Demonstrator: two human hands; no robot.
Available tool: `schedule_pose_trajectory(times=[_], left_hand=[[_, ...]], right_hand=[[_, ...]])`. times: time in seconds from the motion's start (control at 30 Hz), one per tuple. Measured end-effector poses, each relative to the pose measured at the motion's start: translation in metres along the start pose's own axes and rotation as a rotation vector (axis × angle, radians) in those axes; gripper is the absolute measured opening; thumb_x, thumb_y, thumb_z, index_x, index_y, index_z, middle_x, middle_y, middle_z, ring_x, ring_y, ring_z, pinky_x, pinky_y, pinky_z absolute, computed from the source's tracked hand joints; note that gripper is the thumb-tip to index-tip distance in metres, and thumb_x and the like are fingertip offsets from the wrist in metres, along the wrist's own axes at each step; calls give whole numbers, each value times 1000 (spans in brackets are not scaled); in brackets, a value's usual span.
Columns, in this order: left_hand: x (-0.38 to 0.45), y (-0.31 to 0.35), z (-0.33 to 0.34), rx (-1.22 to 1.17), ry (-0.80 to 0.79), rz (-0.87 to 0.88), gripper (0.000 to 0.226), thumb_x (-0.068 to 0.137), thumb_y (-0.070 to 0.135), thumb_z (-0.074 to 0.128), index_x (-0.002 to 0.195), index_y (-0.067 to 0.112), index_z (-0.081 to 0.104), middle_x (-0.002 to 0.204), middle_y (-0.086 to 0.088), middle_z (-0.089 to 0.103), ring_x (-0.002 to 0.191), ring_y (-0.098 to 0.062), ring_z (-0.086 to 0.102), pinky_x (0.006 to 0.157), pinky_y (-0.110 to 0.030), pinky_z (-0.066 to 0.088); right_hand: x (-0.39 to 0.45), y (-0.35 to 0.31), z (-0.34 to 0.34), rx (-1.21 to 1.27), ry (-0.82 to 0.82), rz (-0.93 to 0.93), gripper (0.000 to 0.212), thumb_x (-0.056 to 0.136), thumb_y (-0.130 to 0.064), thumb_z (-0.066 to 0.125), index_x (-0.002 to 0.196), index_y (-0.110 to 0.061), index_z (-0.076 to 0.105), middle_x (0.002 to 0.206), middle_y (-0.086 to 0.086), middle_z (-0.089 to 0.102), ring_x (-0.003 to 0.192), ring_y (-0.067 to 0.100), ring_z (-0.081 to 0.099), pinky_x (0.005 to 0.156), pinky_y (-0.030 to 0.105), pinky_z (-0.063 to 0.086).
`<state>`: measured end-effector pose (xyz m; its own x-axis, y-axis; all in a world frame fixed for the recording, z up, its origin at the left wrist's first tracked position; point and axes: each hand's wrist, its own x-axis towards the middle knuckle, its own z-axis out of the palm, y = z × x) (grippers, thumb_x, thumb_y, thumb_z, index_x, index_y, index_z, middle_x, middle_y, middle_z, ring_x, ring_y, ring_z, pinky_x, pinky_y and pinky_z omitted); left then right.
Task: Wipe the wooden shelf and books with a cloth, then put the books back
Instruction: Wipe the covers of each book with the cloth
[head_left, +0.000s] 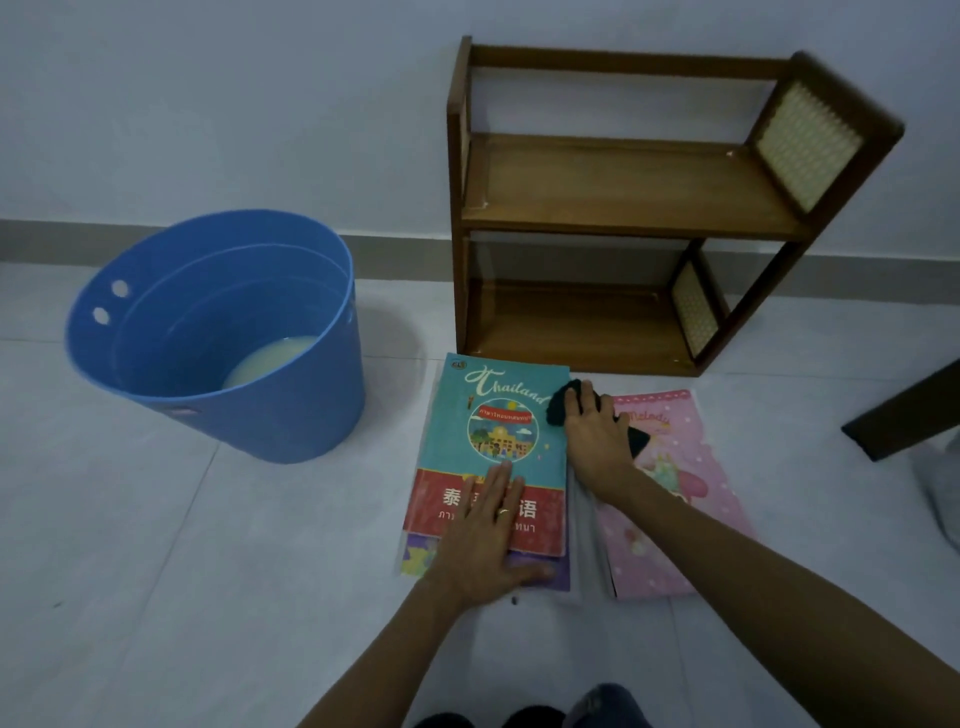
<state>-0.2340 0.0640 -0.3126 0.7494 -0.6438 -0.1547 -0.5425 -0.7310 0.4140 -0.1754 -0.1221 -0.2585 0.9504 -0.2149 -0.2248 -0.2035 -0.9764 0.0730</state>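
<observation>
The teal book (493, 447) is lying flat, long axis near-to-far. My left hand (483, 540) is pressing it, fingers straight; my right hand (597, 441) is clutching the cloth (558, 405) at its far right corner.

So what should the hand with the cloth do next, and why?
Probably drag the dark cloth left and down across the Thailand book. The right hand holds it only at the cover's top right edge, most of the cover looks unwiped, and the left hand lies flat on the book, steadying it.
</observation>
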Motion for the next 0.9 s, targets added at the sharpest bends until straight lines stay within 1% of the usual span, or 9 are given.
schedule_pose_trajectory(times=[0.03,0.1,0.13,0.2,0.27,0.4,0.57,0.77,0.9], left_hand=[[1,2,3,69,-11,25,112,74,84,34,148,14,-11,155,-9,-17,145,-27,-12,115,-50,-8],[0,8,2,183,17,19,114,72,87,27,149,7,4,156,-16,1,144,-34,8,113,-56,8],[0,11,1,207,27,-1,113,73,86,29,149,5,4,154,-17,-2,144,-34,6,114,-53,9],[2,19,-2,175,-49,-38,112,78,76,41,147,4,-10,147,-15,-24,140,-30,-19,113,-44,-10],[5,30,-9,254,-120,-57,102,87,64,41,146,0,-12,148,-19,-25,139,-32,-22,110,-40,-14],[10,41,-16,327,-161,-92,67,103,36,27,145,-8,1,147,-42,5,137,-55,9,114,-55,11],[11,57,-21,302,-228,-61,49,103,8,16,148,5,-5,131,-58,12,120,-71,23,99,-71,27],[13,53,-30,488,-311,133,74,102,14,34,144,28,-26,136,-54,12,127,-66,20,103,-67,27],[9,56,-48,457,-266,18,75,98,11,43,149,10,-12,149,-36,13,135,-51,23,108,-57,29]], right_hand=[[-1,0,-3,-8,9,-4,68,93,-15,50,149,-6,13,155,17,13,133,36,27,105,52,33],[-3,2,-12,-31,24,-14,66,95,-13,46,150,-5,11,156,17,12,133,37,27,105,52,32],[-4,3,-16,-45,26,-15,66,95,-12,45,150,-5,10,156,18,11,134,37,26,104,52,32],[-8,6,-23,-64,26,-5,65,96,-11,44,150,-4,10,156,18,10,134,37,26,104,51,31],[-13,9,-29,-65,22,3,63,96,-11,44,150,-5,11,156,17,11,134,37,26,105,51,32],[-22,12,-40,-68,30,-20,61,96,-10,42,149,-5,14,156,17,12,134,37,26,104,51,32],[-31,13,-46,-77,37,-25,62,96,-11,44,150,-7,15,156,16,12,136,36,24,107,52,30],[-35,14,-43,-51,26,-15,63,95,-13,48,150,-7,16,156,16,13,136,35,25,108,51,29],[-31,16,-43,22,36,49,65,94,-11,48,149,-7,15,156,15,13,136,35,25,107,51,30]])
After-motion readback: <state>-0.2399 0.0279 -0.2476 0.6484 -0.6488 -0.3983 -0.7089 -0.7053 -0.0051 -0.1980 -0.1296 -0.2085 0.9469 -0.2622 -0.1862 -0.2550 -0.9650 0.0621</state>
